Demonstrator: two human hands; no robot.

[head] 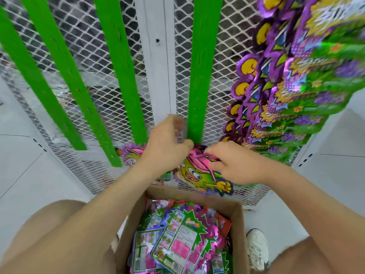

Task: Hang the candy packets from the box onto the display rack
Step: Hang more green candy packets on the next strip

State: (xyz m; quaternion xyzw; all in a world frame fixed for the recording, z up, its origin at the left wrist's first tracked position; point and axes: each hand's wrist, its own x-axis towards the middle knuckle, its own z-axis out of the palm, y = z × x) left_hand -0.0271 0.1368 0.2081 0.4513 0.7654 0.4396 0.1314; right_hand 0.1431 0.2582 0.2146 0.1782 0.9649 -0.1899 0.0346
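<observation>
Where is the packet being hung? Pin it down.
Head view, centre: the shiny candy packet with a pink-capped green character sits at the foot of the right-most green strip, held by the left hand and right hand, above the brown cardboard box.

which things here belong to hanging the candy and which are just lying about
Job: candy packet pinched by right hand; left hand at foot of green hanging strip; cardboard box; boxed packets.
Just about: white shoe; wire mesh panel; purple packets already hung.

One pink-and-green candy packet [199, 173] sits just below the green strip [197, 76], above the packet-filled cardboard box [237, 212].
</observation>
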